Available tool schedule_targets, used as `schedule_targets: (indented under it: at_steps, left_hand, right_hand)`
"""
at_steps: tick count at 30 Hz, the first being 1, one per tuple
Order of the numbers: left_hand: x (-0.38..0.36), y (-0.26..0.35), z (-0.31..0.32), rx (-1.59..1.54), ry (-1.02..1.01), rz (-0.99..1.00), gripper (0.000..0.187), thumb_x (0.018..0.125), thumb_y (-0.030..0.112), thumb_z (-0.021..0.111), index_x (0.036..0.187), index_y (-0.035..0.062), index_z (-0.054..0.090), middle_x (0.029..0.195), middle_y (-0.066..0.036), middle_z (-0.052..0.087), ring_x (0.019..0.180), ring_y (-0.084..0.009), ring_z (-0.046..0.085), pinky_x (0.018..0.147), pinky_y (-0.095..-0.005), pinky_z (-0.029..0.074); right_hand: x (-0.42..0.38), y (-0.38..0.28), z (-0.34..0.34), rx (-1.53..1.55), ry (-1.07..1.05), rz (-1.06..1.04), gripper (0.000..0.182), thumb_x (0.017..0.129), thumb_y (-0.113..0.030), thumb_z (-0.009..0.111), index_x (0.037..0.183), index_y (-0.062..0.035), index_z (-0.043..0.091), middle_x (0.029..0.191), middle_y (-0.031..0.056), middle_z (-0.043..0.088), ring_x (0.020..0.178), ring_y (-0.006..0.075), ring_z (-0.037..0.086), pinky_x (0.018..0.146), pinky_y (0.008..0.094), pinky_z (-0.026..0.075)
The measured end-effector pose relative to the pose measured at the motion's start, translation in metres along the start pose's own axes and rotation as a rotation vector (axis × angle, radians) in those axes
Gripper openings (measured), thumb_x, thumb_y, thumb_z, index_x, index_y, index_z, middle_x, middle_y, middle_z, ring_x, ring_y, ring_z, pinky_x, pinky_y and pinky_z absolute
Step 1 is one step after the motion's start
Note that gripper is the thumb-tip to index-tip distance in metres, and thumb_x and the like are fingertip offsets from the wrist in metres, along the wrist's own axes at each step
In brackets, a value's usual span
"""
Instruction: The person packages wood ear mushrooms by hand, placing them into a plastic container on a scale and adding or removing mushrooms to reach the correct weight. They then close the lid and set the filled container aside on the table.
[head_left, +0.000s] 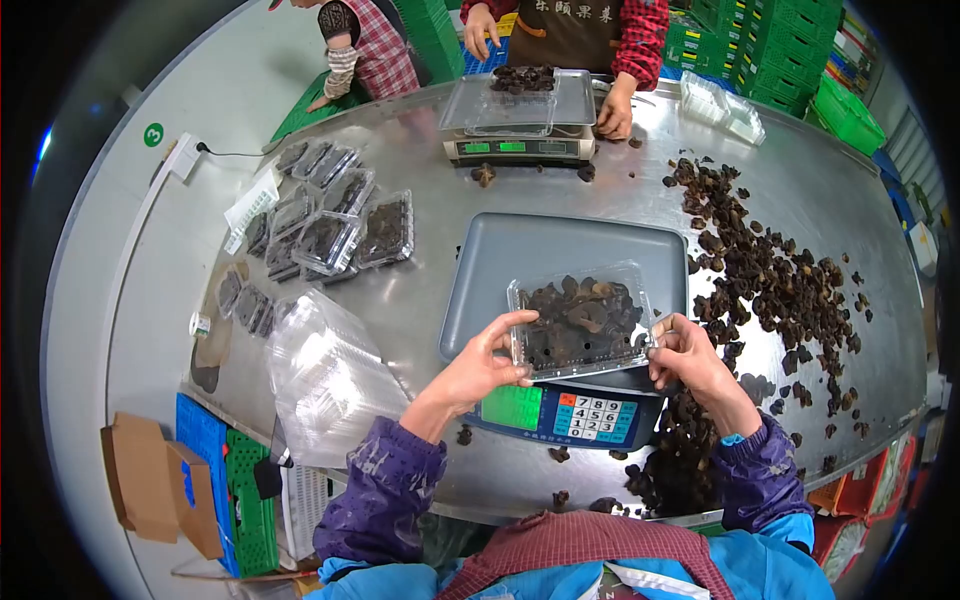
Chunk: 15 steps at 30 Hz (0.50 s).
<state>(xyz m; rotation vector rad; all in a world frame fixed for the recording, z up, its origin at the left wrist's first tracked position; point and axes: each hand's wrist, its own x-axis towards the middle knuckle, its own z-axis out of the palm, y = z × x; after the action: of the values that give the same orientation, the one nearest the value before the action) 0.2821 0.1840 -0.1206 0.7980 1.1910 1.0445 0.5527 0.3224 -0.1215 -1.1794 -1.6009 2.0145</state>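
A clear plastic box (pixel 582 318) filled with dark brown wood ear mushrooms is between my hands, over the grey platform of a digital scale (pixel 490 255). My left hand (pixel 472 368) grips its near left corner, thumb on the rim and fingers below. At the right end, my right hand (pixel 696 362) pinches the edge with thumb and fingers. The box sits slightly tilted, overlapping the platform's front edge in this view. Just below it is the scale's keypad (pixel 592 416) with a lit green display (pixel 512 407).
Loose wood ears (pixel 775 280) spread across the steel table (pixel 840 210) on the right. Filled boxes (pixel 330 240) are piled on the left, behind stacked clear packaging (pixel 325 370). Opposite, a person's hand (pixel 616 112) rests beside a second scale (pixel 520 150). Green crates (pixel 790 50) stand behind.
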Motion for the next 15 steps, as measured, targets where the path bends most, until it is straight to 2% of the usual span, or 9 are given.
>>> schedule_targets:
  at_steps: [2, 5, 7, 8, 10, 12, 13, 14, 15]
  left_hand:
    - [-0.004, 0.0, -0.003, 0.004, -0.002, -0.005, 0.067, 0.08, -0.011, 0.058, 0.138, 0.0124, 0.033, 0.098, -0.006, 0.049, 0.085, -0.0151, 0.06, 0.08, -0.0294, 0.054]
    - [-0.007, 0.011, -0.01, -0.276, 0.119, 0.07, 0.076, 0.075, -0.011, 0.061, 0.138, 0.0176, 0.028, 0.096, -0.006, 0.05, 0.081, -0.0175, 0.06, 0.077, -0.0355, 0.056]
    - [-0.009, 0.034, -0.015, -0.274, 0.255, 0.145, 0.075, 0.074, -0.01, 0.06, 0.136, 0.0182, 0.029, 0.091, -0.005, 0.053, 0.078, -0.0178, 0.059, 0.074, -0.0379, 0.054]
    - [-0.006, 0.026, -0.048, -0.243, 0.203, 0.253, 0.075, 0.074, -0.008, 0.06, 0.136, 0.0196, 0.03, 0.094, -0.005, 0.052, 0.075, -0.0167, 0.057, 0.073, -0.0374, 0.052]
    - [-0.009, 0.047, -0.078, -0.158, 0.474, 0.338, 0.068, 0.074, -0.007, 0.061, 0.134, 0.0151, 0.037, 0.097, -0.006, 0.051, 0.082, -0.0167, 0.053, 0.08, -0.0334, 0.05]
    - [-0.008, 0.034, -0.158, 0.182, 0.684, 0.567, 0.058, 0.081, -0.004, 0.059, 0.133, 0.0109, 0.04, 0.11, -0.011, 0.051, 0.097, -0.0202, 0.053, 0.089, -0.0314, 0.046]
    - [-0.021, 0.058, -0.121, 0.795, 0.771, 0.642, 0.048, 0.09, 0.001, 0.053, 0.135, 0.0086, 0.039, 0.128, -0.017, 0.044, 0.112, -0.0223, 0.05, 0.096, -0.0286, 0.041]
    - [-0.04, 0.056, -0.167, 1.299, 0.721, 0.529, 0.049, 0.094, 0.005, 0.048, 0.14, 0.0105, 0.032, 0.14, -0.019, 0.034, 0.121, -0.022, 0.045, 0.099, -0.0259, 0.037]
    - [-0.039, 0.049, -0.179, 0.723, 0.69, 0.608, 0.055, 0.095, 0.008, 0.048, 0.144, 0.0099, 0.024, 0.144, -0.02, 0.029, 0.123, -0.0229, 0.045, 0.1, -0.0277, 0.037]
  right_hand:
    - [-0.002, -0.005, 0.003, 0.037, 0.01, -0.009, 0.024, 0.082, -0.001, 0.059, 0.1, 0.0016, 0.045, 0.07, 0.0065, 0.057, 0.058, 0.014, 0.059, 0.048, 0.0243, 0.05]
    - [0.006, -0.005, 0.011, 0.042, 0.006, -0.033, 0.038, 0.083, -0.008, 0.064, 0.114, 0.0022, 0.044, 0.073, 0.0107, 0.062, 0.06, 0.0145, 0.062, 0.049, 0.0238, 0.05]
    - [0.004, -0.009, 0.022, 0.113, -0.054, -0.168, 0.04, 0.086, -0.011, 0.063, 0.119, -0.0004, 0.044, 0.091, 0.0117, 0.065, 0.067, 0.0134, 0.063, 0.051, 0.0233, 0.051]
    - [0.002, -0.01, 0.022, 0.115, -0.093, -0.182, 0.04, 0.087, -0.012, 0.062, 0.12, -0.0008, 0.043, 0.101, 0.0119, 0.064, 0.071, 0.0124, 0.062, 0.053, 0.0232, 0.051]
    - [-0.002, -0.012, 0.015, 0.115, -0.113, -0.226, 0.034, 0.088, -0.012, 0.058, 0.118, -0.0004, 0.045, 0.1, 0.011, 0.064, 0.071, 0.0108, 0.06, 0.054, 0.0232, 0.051]
    - [-0.007, -0.011, -0.004, 0.117, -0.053, -0.26, 0.028, 0.088, -0.011, 0.057, 0.113, -0.0008, 0.049, 0.092, 0.0079, 0.064, 0.069, 0.0092, 0.06, 0.054, 0.023, 0.05]
    - [-0.007, -0.007, -0.016, 0.115, -0.019, -0.278, 0.026, 0.088, -0.011, 0.058, 0.11, -0.0008, 0.051, 0.089, 0.0069, 0.064, 0.067, 0.0087, 0.059, 0.054, 0.0228, 0.049]
    - [-0.008, -0.003, -0.032, 0.091, 0.062, -0.274, 0.023, 0.087, -0.011, 0.058, 0.107, -0.0009, 0.053, 0.087, 0.0061, 0.065, 0.065, 0.0085, 0.059, 0.054, 0.0225, 0.049]
    - [-0.009, 0.004, -0.051, 0.066, 0.143, -0.269, 0.021, 0.086, -0.011, 0.058, 0.104, -0.001, 0.054, 0.085, 0.0053, 0.065, 0.063, 0.0084, 0.058, 0.054, 0.0221, 0.049]
